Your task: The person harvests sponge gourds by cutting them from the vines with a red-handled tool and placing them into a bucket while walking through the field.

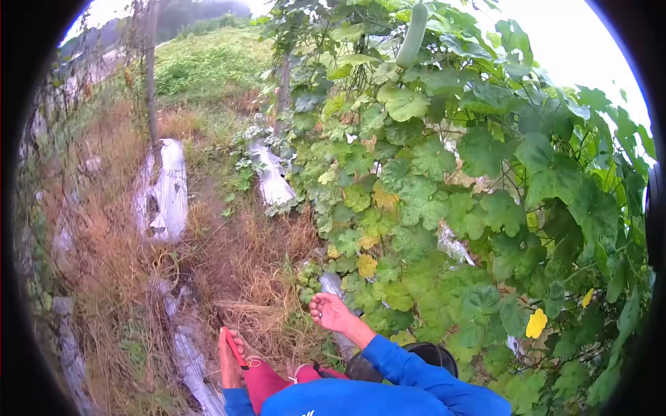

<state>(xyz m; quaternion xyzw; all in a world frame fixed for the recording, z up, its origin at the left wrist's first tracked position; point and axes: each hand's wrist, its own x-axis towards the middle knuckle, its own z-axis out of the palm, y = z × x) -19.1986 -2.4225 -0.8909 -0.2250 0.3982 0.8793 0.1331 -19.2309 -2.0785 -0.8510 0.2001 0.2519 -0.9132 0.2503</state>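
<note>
My left hand (230, 353), low in the view, is closed around a slim red-handled tool (236, 349); its working end does not show clearly. My right hand (333, 312) is raised in front of my body, palm partly up, with the fingers curled in. What it holds, if anything, I cannot tell. Just beyond its fingertips is a small clump of green leaves (308, 277) at the foot of the vines. A tall wall of leafy vines (423, 201) rises to the right of this hand. High in it hangs a long pale green gourd (413, 35).
A black bucket (444, 357) stands beside my right forearm. Pale plastic sheeting (173, 187) covers strips of ground on the left, among dry grass (257, 305). Trellis posts (152, 76) stand farther off. Yellow flowers (535, 323) show low in the vines.
</note>
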